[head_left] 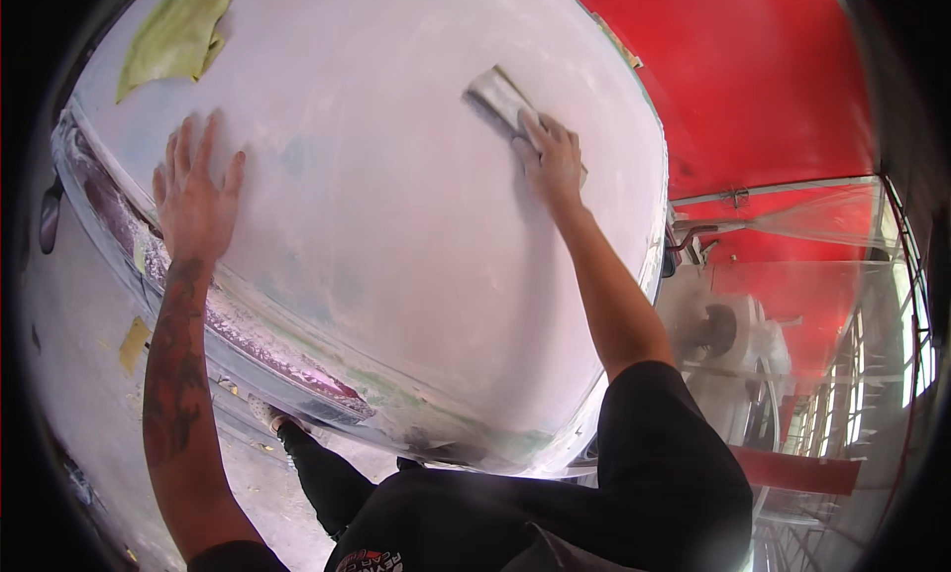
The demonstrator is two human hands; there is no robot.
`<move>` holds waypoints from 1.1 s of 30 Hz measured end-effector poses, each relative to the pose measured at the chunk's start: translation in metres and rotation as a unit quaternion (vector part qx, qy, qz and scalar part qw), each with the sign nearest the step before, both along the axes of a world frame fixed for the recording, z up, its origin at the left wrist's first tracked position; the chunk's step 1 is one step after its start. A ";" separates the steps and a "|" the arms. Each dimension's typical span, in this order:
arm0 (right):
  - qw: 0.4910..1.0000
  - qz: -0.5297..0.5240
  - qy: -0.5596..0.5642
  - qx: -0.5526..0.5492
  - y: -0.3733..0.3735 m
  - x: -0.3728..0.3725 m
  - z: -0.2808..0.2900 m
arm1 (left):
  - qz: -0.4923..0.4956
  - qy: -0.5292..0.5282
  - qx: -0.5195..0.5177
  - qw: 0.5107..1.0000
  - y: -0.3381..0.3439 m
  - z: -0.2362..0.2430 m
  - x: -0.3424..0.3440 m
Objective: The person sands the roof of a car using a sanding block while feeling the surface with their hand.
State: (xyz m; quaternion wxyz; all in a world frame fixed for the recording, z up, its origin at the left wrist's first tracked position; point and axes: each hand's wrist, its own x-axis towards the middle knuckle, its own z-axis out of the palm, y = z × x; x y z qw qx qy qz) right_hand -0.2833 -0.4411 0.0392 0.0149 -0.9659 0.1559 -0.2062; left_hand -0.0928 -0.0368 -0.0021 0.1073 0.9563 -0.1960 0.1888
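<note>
A large car body panel [396, 255], coated in pale pinkish-white with faint patches, fills the middle of the head view, with flaking purple paint along its lower left edge. My left hand [198, 196] lies on the panel at the left, fingers spread and holding nothing. My right hand [551, 156] grips a grey, dusty rectangular sanding block [495, 97] resting on the panel's upper right, tilted diagonally. A crumpled yellow-green cloth [168, 32] lies on the panel at the top left, above my left hand.
At the right stand a red wall [753, 77], clear plastic sheeting [802, 230] and a covered vehicle [723, 364] with barred windows beyond. A pale concrete floor [263, 458], with my leg and foot on it, shows below the panel. A yellow scrap [135, 344] lies at the left.
</note>
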 end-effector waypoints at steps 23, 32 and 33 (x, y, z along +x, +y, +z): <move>0.962 0.233 0.122 0.075 0.160 -0.152 0.008 | 0.016 0.011 -0.003 1.000 0.007 0.005 -0.001; 0.997 0.074 -0.024 -0.007 0.048 0.062 0.009 | -0.007 -0.010 0.004 1.000 -0.003 -0.002 0.005; 0.997 0.071 -0.031 -0.007 0.052 0.063 0.007 | -0.002 -0.012 0.001 1.000 -0.001 -0.004 0.007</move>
